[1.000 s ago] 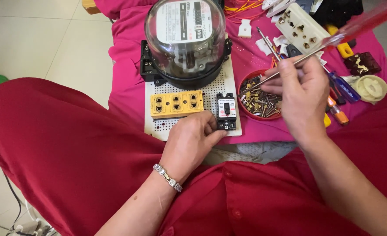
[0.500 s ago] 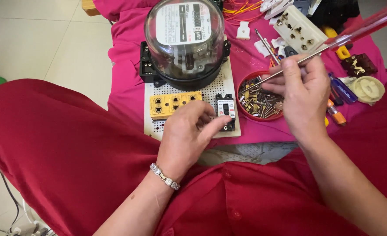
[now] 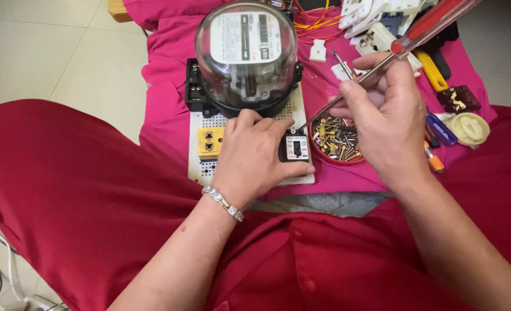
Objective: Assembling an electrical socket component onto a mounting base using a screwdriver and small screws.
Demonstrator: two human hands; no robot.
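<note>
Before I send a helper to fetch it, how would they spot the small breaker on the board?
Find the big glass-domed meter on the white perforated board. Just below its right side, under the left hand, sits the small breaker. Unlike the yellow socket beside it, it is black with a white face.

Screwdriver (image 3: 382,60) tip at breaker (image 3: 296,148)

we have one view only, from a camera worn on the head. it looks steeply down and slightly forward over our red-clothed lap, close above the left hand (image 3: 254,158) and right hand (image 3: 389,124), onto the pink cloth (image 3: 163,109) ahead.
</note>
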